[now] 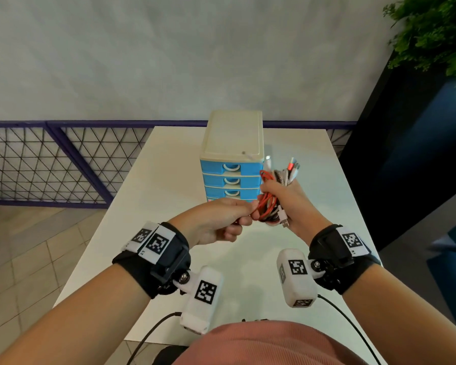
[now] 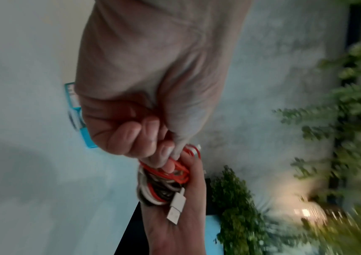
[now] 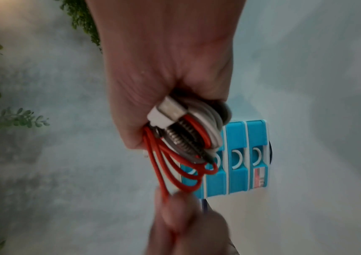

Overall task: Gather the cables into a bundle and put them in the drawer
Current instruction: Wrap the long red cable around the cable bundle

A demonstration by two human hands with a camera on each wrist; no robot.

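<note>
A bundle of cables (image 1: 270, 200), red, white and dark, is held in the air above the white table (image 1: 169, 180). My right hand (image 1: 287, 204) grips the bundle round its middle, with plug ends sticking up past the fingers. My left hand (image 1: 221, 219) pinches red cable loops (image 3: 170, 169) at the bundle's lower left side. A white USB plug (image 2: 176, 209) hangs from the bundle against the right palm. Behind the hands stands a small drawer unit (image 1: 232, 159) with a cream top and several blue drawers, all shut as far as I can see.
The table's near part (image 1: 248, 259) lies below my hands. A purple mesh railing (image 1: 63, 159) runs behind the table on the left. A dark planter with green plants (image 1: 432, 35) stands at the right. Thin black leads hang from the wrist cameras.
</note>
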